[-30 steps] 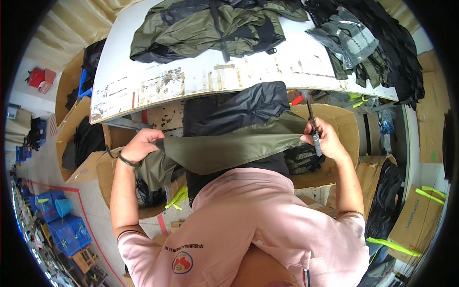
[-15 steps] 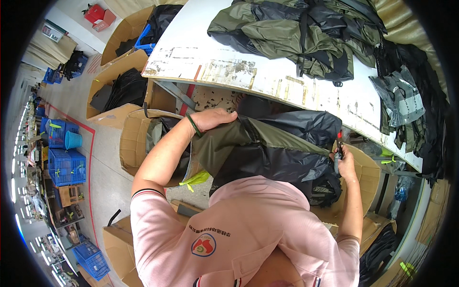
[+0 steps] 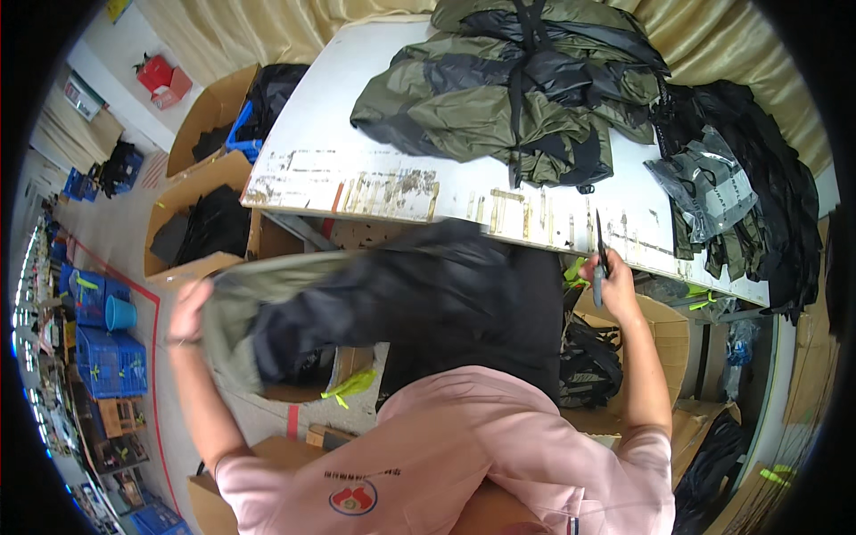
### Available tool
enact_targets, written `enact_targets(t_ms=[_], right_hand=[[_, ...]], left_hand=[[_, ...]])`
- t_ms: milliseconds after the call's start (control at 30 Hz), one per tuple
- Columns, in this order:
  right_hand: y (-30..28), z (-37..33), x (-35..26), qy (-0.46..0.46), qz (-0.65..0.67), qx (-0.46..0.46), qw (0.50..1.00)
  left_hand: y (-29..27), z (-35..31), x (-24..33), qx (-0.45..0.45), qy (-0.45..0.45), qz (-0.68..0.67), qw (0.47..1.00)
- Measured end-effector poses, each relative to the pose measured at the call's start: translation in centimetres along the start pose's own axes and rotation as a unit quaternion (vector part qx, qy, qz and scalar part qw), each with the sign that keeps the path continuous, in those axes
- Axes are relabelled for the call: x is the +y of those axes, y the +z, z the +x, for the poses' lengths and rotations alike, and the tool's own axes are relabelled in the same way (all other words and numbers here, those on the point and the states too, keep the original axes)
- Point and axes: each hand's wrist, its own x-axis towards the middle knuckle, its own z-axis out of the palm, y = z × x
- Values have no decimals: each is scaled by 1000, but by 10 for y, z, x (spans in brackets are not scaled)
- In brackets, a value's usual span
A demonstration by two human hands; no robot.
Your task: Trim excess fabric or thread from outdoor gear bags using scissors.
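My left hand (image 3: 190, 308) grips the edge of a large olive and black fabric piece (image 3: 383, 294), well out to my left. The fabric stretches across in front of me, below the table's edge, and is smeared by motion. Closed around the grey handle of a pair of scissors (image 3: 599, 254) is my right hand (image 3: 613, 281). Their dark pointed end sticks up toward the table. Between the right hand and the table edge, a bit of yellow-green strap (image 3: 578, 270) shows.
On the white table (image 3: 303, 152) lies a heap of olive and black fabric goods (image 3: 499, 98), with a clear plastic bag (image 3: 709, 187) at its right. Cardboard boxes (image 3: 201, 205) line the left side. Another carton (image 3: 655, 352) holding black bags stands by my right arm.
My left hand has swung out to the left, pulling the fabric with it, away from the right hand. The right hand has let go of the fabric's end and keeps the scissors, now pointing up.
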Motion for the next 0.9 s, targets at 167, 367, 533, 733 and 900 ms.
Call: enact_targets(t_ms=[167,367,533,733,900], right_hand=[[43,107,-26,-208,-81,71,972],[90,196,-112,-157,-149,272,938],[100,224,-108,-116,-173,290,934],[73,95,-108,-198,83,134,967],[40,-32,-72,-132,139,116,975]], left_hand=[[-115,-126,20,202,12,147,968],[-81,-129,-23,76,-203,419,882],[25,-12,-51,-46,10,336,941],[203,123,-16,-47,294,415,860],[284,193,7,-72,384,419,820]])
